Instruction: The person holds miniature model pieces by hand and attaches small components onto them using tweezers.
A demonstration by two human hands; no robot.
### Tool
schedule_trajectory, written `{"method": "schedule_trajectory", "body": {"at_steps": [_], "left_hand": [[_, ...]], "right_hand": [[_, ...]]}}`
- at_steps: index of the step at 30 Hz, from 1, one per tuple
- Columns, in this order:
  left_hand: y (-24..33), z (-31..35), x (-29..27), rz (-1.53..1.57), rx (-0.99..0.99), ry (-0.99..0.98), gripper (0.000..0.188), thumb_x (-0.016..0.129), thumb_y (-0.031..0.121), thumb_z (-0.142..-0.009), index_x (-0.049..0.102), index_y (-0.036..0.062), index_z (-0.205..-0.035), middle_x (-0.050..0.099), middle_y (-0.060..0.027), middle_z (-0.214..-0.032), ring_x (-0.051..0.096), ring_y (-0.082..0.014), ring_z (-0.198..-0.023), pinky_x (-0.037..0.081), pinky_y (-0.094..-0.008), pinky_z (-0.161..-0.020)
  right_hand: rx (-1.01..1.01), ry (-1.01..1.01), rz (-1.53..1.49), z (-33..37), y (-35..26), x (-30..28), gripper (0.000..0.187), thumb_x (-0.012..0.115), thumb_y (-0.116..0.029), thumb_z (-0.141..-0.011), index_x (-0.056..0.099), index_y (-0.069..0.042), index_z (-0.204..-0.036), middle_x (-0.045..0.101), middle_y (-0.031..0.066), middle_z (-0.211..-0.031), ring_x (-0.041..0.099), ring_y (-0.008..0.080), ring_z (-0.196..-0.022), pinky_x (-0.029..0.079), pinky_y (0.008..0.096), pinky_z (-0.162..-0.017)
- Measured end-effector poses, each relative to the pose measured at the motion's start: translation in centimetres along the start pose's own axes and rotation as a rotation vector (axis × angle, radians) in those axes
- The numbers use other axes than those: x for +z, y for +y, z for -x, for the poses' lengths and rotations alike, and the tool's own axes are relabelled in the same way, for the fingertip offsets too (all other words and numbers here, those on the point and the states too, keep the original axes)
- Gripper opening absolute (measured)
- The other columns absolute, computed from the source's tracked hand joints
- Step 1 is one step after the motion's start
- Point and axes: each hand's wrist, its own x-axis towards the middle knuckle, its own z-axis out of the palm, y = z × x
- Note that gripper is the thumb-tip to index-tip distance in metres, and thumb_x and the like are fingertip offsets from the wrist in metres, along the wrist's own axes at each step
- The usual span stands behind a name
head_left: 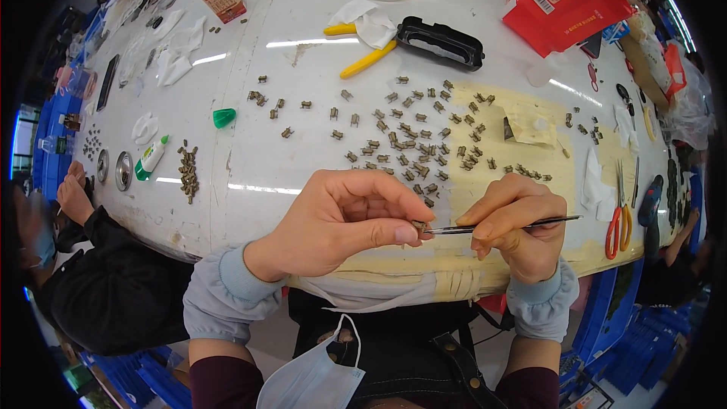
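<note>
Between thumb and forefinger, my left hand pinches a small brownish metal part above the table's near edge. My right hand grips a pair of thin dark tweezers, held almost level, whose pale tip meets that part. Fine detail at the contact is too small to make out. Beyond both hands, many similar small metal parts lie scattered over the white tabletop and the yellowish taped area.
Left of my hands are a heap of small parts, a glue bottle and a green cap. Yellow-handled pliers lie near a black tray. Scissors are at right. Another person's hand rests at the left edge.
</note>
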Motion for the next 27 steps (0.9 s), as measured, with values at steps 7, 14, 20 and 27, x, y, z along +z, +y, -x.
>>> {"method": "schedule_trajectory", "body": {"at_steps": [7,14,20,27], "left_hand": [[-0.1,0.0,0.0,-0.031,0.033,-0.01,0.018,0.065,-0.009,-0.083,0.06,-0.0047,-0.1,0.068,-0.0159,-0.094,0.068,-0.0204,-0.089,0.055,-0.031,-0.083],[-0.3,0.0,0.0,-0.022,0.026,-0.016,0.018,0.065,-0.01,-0.083,0.061,-0.0043,-0.099,0.067,-0.0158,-0.095,0.067,-0.0199,-0.089,0.054,-0.0299,-0.082],[-0.6,-0.2,0.0,-0.048,0.128,-0.025,0.019,0.067,-0.012,-0.079,0.064,-0.0032,-0.096,0.061,-0.0129,-0.095,0.06,-0.0162,-0.088,0.05,-0.0273,-0.08],[-1.1,-0.2,-0.6,-0.136,0.216,-0.097,0.018,0.067,-0.009,-0.082,0.066,-0.0038,-0.1,0.061,-0.0105,-0.101,0.06,-0.0155,-0.093,0.05,-0.0282,-0.087]], "right_hand": [[0.04,0.013,-0.025,0.1,-0.2,-0.2,0.012,0.075,-0.004,-0.077,0.073,0.002,-0.087,0.068,0.0195,-0.087,0.063,0.0158,-0.058,0.051,0.0232,-0.053],[0.06,0.024,-0.053,0.1,-0.2,-0.2,0.012,0.075,-0.003,-0.075,0.073,0.003,-0.086,0.067,0.0199,-0.086,0.063,0.0166,-0.058,0.052,0.0239,-0.052],[0.063,0.027,-0.076,0.1,-0.1,-0.2,0.011,0.074,-0.001,-0.076,0.073,0.003,-0.086,0.067,0.0195,-0.087,0.063,0.0167,-0.06,0.053,0.0235,-0.052],[0.101,0.034,-0.087,0.2,-0.2,-0.2,0.011,0.073,0.001,-0.075,0.073,0.003,-0.086,0.067,0.0188,-0.086,0.064,0.0169,-0.06,0.053,0.0234,-0.053]]}}
